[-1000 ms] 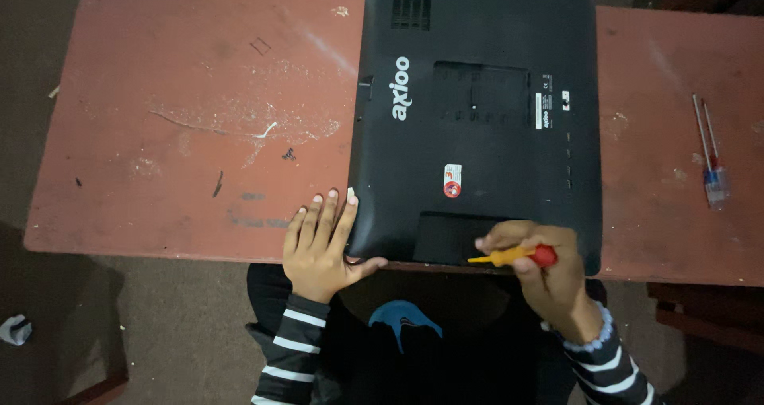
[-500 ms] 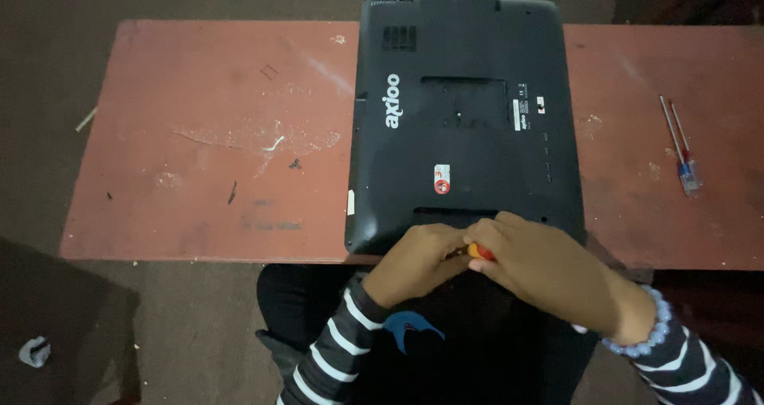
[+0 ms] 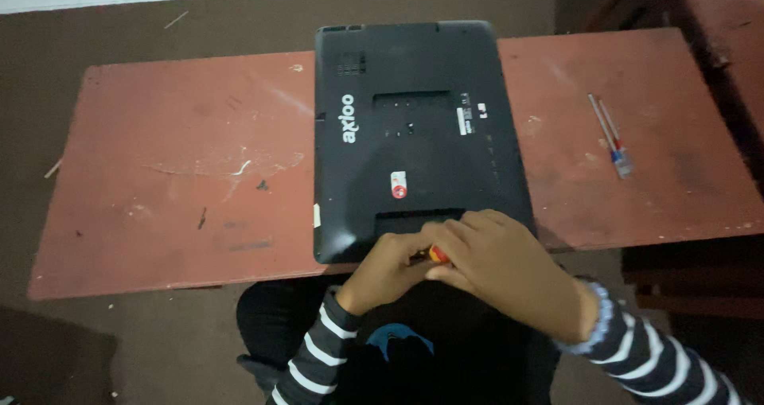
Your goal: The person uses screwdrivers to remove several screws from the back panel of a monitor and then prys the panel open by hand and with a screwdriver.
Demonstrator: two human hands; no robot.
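A black flat-backed device lies back side up on a worn red table, its near edge overhanging toward me. Both hands meet at that near edge. My right hand is closed around a small screwdriver with a red and yellow handle, of which only a bit shows. My left hand is cupped against the same tool from the left, fingers curled on it. The tool's tip is hidden by my fingers. Both sleeves are striped.
Two thin screwdrivers with red and blue parts lie on the table's right side. Dark furniture stands at the right. The floor around is dark brown, with small debris at the far edge.
My left hand left the device's near left corner and joined my right hand on the screwdriver. My view pulled back and shifted, showing more floor and table.
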